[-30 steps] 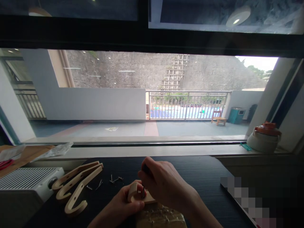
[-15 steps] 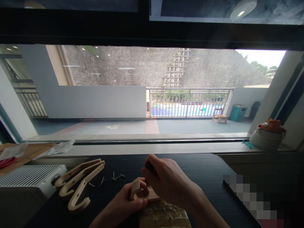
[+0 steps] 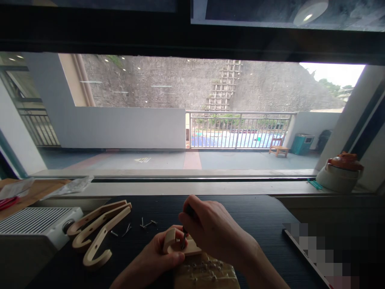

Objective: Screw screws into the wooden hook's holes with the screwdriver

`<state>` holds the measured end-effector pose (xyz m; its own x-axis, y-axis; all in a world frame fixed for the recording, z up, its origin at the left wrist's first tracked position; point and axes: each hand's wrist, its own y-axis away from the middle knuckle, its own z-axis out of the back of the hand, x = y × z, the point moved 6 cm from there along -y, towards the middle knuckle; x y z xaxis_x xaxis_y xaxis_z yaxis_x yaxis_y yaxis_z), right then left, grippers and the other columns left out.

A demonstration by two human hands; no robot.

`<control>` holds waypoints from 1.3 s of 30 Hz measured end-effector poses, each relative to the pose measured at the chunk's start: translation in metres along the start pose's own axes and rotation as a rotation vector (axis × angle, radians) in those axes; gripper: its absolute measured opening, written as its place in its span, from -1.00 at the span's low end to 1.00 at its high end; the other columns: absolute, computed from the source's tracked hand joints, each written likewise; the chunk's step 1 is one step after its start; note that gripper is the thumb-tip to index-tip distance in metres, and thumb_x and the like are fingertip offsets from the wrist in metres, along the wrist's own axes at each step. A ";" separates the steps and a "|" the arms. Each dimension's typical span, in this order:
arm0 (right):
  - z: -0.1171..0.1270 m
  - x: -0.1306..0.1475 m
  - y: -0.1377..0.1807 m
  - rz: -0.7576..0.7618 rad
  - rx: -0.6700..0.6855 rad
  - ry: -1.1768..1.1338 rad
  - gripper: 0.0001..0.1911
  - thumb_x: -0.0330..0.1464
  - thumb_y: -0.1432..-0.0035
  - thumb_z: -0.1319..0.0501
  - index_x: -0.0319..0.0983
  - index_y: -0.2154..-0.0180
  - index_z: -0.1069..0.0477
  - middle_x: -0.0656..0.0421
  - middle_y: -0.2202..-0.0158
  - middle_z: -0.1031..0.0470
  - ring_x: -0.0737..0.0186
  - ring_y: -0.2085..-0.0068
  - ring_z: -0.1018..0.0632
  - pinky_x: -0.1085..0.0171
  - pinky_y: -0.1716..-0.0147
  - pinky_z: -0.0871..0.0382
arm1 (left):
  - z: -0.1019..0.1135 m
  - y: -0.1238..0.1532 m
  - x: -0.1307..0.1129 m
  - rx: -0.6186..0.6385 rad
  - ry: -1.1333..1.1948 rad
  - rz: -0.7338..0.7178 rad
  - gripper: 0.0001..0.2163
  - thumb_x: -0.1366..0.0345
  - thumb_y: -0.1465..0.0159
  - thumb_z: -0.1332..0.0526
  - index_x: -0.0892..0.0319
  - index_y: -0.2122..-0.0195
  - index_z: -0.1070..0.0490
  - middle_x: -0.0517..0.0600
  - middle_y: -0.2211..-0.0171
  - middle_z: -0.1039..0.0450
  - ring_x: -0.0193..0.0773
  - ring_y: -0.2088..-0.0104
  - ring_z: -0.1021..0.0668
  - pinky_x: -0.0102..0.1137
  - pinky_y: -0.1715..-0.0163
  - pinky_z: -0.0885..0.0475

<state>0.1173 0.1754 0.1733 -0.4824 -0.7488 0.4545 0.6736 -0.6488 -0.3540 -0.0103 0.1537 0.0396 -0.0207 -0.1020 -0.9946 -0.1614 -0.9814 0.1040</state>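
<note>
Screws and hooks lie nearby — left hand grips another hook, right hand (partly covering it) clasps a screwdriver.

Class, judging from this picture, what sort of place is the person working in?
Probably a room in a school or public building: a dark table stands by a window sill, and a railing and wooden chair show on the walkway outside.

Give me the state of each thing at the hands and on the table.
Left hand: closed on held hook
Held hook: curl upward
Right hand: gripping screwdriver
Screwdriver: near upright, tip at held hook
Three other hooks: lying loose
Screws: loose, scattered
Tan block: small metal pieces on top
</note>
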 end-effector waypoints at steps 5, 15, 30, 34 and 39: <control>-0.001 -0.002 -0.003 0.013 -0.008 0.002 -0.85 -0.29 -0.21 -0.01 -0.21 0.36 -0.25 0.28 0.57 -0.34 0.44 0.56 -0.22 0.35 0.53 0.07 | 0.002 -0.004 0.006 -0.023 0.011 -0.042 -0.72 0.20 0.07 -0.35 0.21 0.36 -0.42 -0.09 0.47 -0.32 -0.25 0.34 -0.35 -0.41 0.28 -0.24; -0.004 -0.009 -0.005 0.006 -0.008 -0.029 -0.85 -0.29 -0.20 -0.02 -0.21 0.34 -0.28 0.27 0.55 -0.36 0.44 0.54 -0.27 0.37 0.53 0.03 | 0.002 -0.002 0.005 -0.012 0.014 -0.031 -0.74 0.23 0.04 -0.34 0.20 0.34 -0.41 -0.05 0.37 -0.36 -0.22 0.28 -0.38 -0.38 0.23 -0.27; -0.003 -0.013 -0.007 -0.026 0.006 -0.043 -0.88 -0.33 -0.17 -0.03 -0.21 0.36 -0.29 0.28 0.58 -0.35 0.45 0.55 -0.27 0.38 0.55 0.02 | 0.000 0.000 -0.005 0.031 -0.003 -0.090 -0.80 0.33 0.00 -0.32 0.22 0.34 -0.41 -0.03 0.17 -0.29 -0.27 0.23 -0.36 -0.44 0.21 -0.25; -0.004 -0.013 -0.009 -0.014 -0.001 -0.036 -0.88 -0.33 -0.17 -0.03 -0.21 0.36 -0.29 0.28 0.57 -0.35 0.45 0.55 -0.27 0.39 0.54 0.02 | 0.000 -0.001 -0.006 0.048 -0.026 -0.096 -0.81 0.30 -0.02 -0.31 0.23 0.34 -0.41 -0.02 0.16 -0.28 -0.28 0.25 -0.35 -0.44 0.24 -0.24; -0.004 -0.014 -0.008 -0.021 0.002 -0.028 -0.87 -0.32 -0.17 -0.03 -0.21 0.36 -0.29 0.28 0.57 -0.35 0.45 0.54 -0.27 0.39 0.54 0.02 | -0.001 0.000 -0.007 0.047 -0.031 -0.112 -0.81 0.31 -0.03 -0.31 0.23 0.34 -0.41 -0.02 0.15 -0.27 -0.30 0.27 -0.35 -0.45 0.26 -0.24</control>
<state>0.1161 0.1905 0.1667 -0.4808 -0.7311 0.4841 0.6648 -0.6639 -0.3425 -0.0095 0.1545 0.0464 -0.0305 0.0140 -0.9994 -0.2108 -0.9775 -0.0073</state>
